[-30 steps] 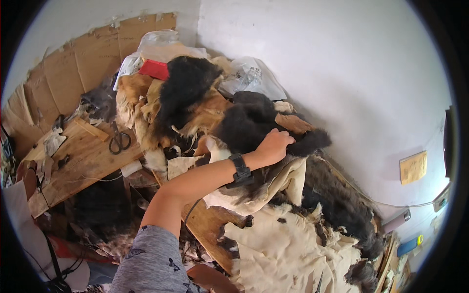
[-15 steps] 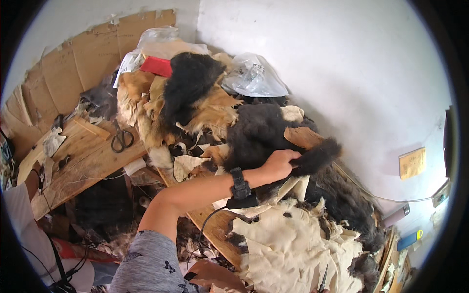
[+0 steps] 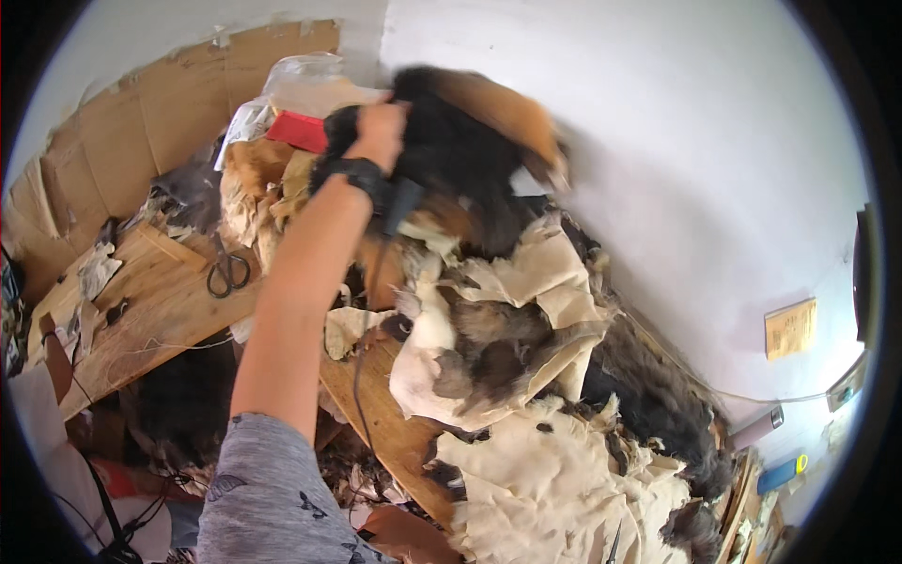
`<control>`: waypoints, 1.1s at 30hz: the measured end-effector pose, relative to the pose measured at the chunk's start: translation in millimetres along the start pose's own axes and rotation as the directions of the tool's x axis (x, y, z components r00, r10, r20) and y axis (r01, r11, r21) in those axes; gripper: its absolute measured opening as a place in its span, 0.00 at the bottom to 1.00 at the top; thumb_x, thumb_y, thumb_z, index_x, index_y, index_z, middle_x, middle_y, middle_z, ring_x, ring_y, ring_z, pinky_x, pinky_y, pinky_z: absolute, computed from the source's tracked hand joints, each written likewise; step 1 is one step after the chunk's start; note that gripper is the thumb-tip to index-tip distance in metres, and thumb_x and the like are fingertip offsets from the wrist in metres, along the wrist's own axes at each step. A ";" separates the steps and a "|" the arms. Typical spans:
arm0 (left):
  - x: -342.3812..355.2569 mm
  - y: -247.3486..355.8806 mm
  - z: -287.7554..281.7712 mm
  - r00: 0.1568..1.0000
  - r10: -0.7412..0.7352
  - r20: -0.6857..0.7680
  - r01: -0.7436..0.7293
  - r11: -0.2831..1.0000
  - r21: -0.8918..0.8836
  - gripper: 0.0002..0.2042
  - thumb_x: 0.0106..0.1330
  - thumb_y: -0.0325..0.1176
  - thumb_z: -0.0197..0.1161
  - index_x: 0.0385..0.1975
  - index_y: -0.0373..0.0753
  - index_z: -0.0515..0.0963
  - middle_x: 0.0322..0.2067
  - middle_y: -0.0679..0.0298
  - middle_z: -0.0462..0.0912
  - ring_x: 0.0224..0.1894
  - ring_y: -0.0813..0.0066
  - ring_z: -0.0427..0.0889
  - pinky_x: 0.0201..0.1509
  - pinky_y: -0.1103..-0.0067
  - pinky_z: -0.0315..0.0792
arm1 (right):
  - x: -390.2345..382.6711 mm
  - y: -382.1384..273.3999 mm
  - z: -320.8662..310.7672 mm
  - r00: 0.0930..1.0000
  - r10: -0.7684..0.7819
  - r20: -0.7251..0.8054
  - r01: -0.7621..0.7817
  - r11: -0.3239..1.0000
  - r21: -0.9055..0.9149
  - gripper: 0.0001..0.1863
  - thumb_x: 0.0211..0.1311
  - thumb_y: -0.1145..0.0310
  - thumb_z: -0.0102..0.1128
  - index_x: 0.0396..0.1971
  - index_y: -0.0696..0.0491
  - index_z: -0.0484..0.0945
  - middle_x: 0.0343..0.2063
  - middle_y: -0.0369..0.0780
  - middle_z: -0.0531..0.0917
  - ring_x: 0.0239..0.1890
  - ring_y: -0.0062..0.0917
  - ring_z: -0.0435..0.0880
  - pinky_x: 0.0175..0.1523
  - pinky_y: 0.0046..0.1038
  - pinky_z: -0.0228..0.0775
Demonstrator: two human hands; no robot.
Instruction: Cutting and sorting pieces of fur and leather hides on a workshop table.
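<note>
My left hand (image 3: 378, 134), with a black band on the wrist, is closed on a black-and-tan fur pelt (image 3: 456, 141) and holds it up over the far pile, against the white wall. The hand and pelt are smeared by motion. Below it, a cream hide with brown fur (image 3: 498, 343) lies folded on the pile. Nearer, a large cream hide (image 3: 545, 479) is spread skin side up. A thin pointed metal blade (image 3: 614, 543) shows at the lower edge over this hide. My right hand is out of view.
Black-handled scissors (image 3: 226, 274) lie on a wooden board (image 3: 160, 315) at left. Beyond the pile are a red piece (image 3: 297, 130) and clear plastic (image 3: 305, 70). Another person's arm (image 3: 58, 362) is at far left. A blue bottle (image 3: 780, 475) stands at right by the wall.
My left hand has swung up and left, lifting the black-and-tan pelt off the middle of the pile. The cream hide with brown fur beneath it is now uncovered.
</note>
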State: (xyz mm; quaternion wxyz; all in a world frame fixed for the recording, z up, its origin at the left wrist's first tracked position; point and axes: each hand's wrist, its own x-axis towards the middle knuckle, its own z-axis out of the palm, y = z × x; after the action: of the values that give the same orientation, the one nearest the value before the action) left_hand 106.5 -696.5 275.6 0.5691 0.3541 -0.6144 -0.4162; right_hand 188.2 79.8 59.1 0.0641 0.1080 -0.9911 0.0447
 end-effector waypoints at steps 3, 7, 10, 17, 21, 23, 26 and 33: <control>22.3 -33.9 -58.2 0.964 0.159 -0.212 -0.091 0.950 0.298 0.22 0.57 0.39 0.60 0.51 0.38 0.70 0.45 0.50 0.76 0.51 0.52 0.71 0.54 0.65 0.65 | -1.5 0.3 -1.6 1.000 -0.014 -0.016 0.014 1.000 -0.021 0.08 0.56 0.65 0.55 0.30 0.55 0.73 0.24 0.46 0.76 0.28 0.44 0.75 0.32 0.41 0.66; -34.4 -66.2 -74.0 0.746 0.664 0.044 -0.474 0.484 0.736 0.24 0.54 0.39 0.60 0.53 0.50 0.68 0.59 0.63 0.59 0.59 0.53 0.56 0.59 0.51 0.53 | 0.8 8.8 4.4 1.000 0.007 -0.015 -0.007 1.000 -0.023 0.07 0.55 0.66 0.55 0.29 0.54 0.72 0.22 0.46 0.76 0.27 0.44 0.75 0.31 0.40 0.66; -86.4 -71.3 -68.6 0.889 0.278 0.363 -0.437 0.279 0.855 0.24 0.56 0.42 0.56 0.56 0.53 0.66 0.63 0.68 0.53 0.64 0.54 0.50 0.60 0.44 0.46 | 1.0 14.0 6.8 1.000 0.006 -0.025 -0.006 1.000 -0.001 0.06 0.55 0.68 0.54 0.29 0.54 0.72 0.21 0.45 0.77 0.26 0.42 0.76 0.29 0.39 0.67; -77.0 -81.6 -69.8 0.945 0.022 0.325 -0.323 0.195 0.926 0.24 0.59 0.39 0.52 0.58 0.51 0.65 0.66 0.68 0.47 0.68 0.56 0.41 0.60 0.39 0.39 | -1.3 12.1 8.4 0.999 -0.014 -0.039 0.014 1.000 0.000 0.09 0.55 0.64 0.57 0.27 0.54 0.72 0.19 0.45 0.76 0.23 0.41 0.75 0.28 0.38 0.66; -89.7 -71.9 -60.6 0.943 0.006 0.333 -0.325 0.229 0.917 0.23 0.59 0.37 0.51 0.57 0.50 0.66 0.66 0.67 0.46 0.68 0.53 0.41 0.60 0.40 0.38 | -2.7 14.2 6.8 0.999 0.035 -0.005 -0.035 0.998 0.053 0.13 0.55 0.60 0.58 0.26 0.55 0.71 0.19 0.45 0.76 0.25 0.42 0.75 0.30 0.38 0.66; -100.6 -66.6 -52.8 0.965 0.083 0.248 -0.262 0.281 0.923 0.23 0.58 0.36 0.51 0.57 0.49 0.66 0.66 0.66 0.46 0.67 0.51 0.40 0.60 0.40 0.38 | -1.6 15.2 0.9 0.999 0.048 0.009 -0.048 0.997 0.066 0.13 0.56 0.60 0.57 0.27 0.55 0.72 0.20 0.46 0.76 0.26 0.43 0.76 0.31 0.39 0.67; -134.9 -48.0 -25.6 0.923 0.185 0.339 -0.383 0.347 0.856 0.20 0.56 0.40 0.55 0.51 0.51 0.72 0.64 0.64 0.51 0.66 0.51 0.45 0.59 0.41 0.44 | -4.0 26.7 -1.8 1.000 -0.020 0.024 0.017 0.994 0.105 0.11 0.53 0.63 0.59 0.28 0.55 0.73 0.18 0.46 0.75 0.24 0.43 0.75 0.28 0.40 0.65; -227.2 33.5 42.1 0.568 0.125 0.813 -0.636 0.694 0.338 0.16 0.55 0.39 0.59 0.42 0.43 0.79 0.60 0.45 0.61 0.62 0.53 0.60 0.65 0.71 0.52 | 3.5 54.5 -6.7 0.988 0.064 -0.142 -0.040 0.985 0.167 0.18 0.44 0.62 0.66 0.32 0.54 0.71 0.17 0.44 0.75 0.23 0.39 0.76 0.27 0.36 0.64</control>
State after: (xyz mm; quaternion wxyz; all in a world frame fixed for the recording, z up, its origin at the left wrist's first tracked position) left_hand 88.9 -472.0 214.1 0.2063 0.1634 -0.9511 -0.1615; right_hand 173.6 132.8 62.2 0.1264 0.0836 -0.9792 0.1352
